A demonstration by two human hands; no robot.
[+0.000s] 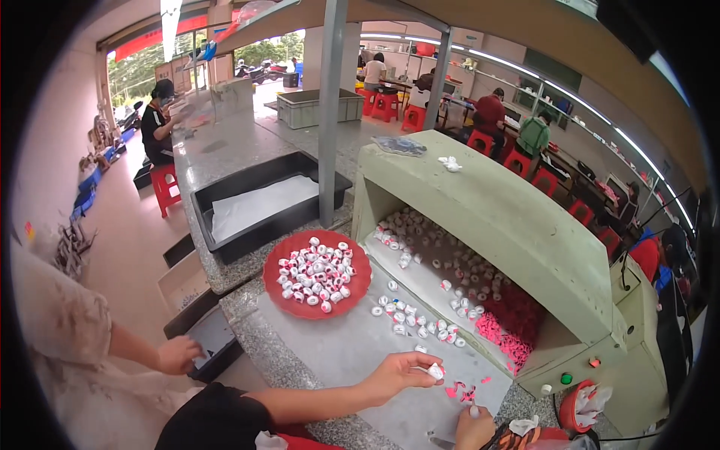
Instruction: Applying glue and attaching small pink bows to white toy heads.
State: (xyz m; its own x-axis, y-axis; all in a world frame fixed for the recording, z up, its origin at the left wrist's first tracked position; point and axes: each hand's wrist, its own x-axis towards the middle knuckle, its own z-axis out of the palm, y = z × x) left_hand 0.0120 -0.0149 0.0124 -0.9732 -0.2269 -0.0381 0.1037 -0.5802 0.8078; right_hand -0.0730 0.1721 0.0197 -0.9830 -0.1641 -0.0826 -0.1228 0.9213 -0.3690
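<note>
My left hand (400,377) reaches across the grey work surface, pinching a small white rounded piece (436,370) with a touch of pink between thumb and fingertips. Close by at the lower edge, my right hand (474,429) is closed around a pale-handled tool (474,412); most of it is hidden by the fingers. Pink scraps (461,391) lie between the two hands. Beyond them is a loose row of similar white pieces (421,330). A red scalloped plate (274,289) heaped with white, pink-marked pieces stands to the left.
A pale green metal housing (487,202) rises at right, with white pieces and a pink scrap heap (506,330) inside. A black tray (225,244) holds white sheeting behind the plate. A metal post (330,112) stands beside it. Another person's hand (178,355) is at left.
</note>
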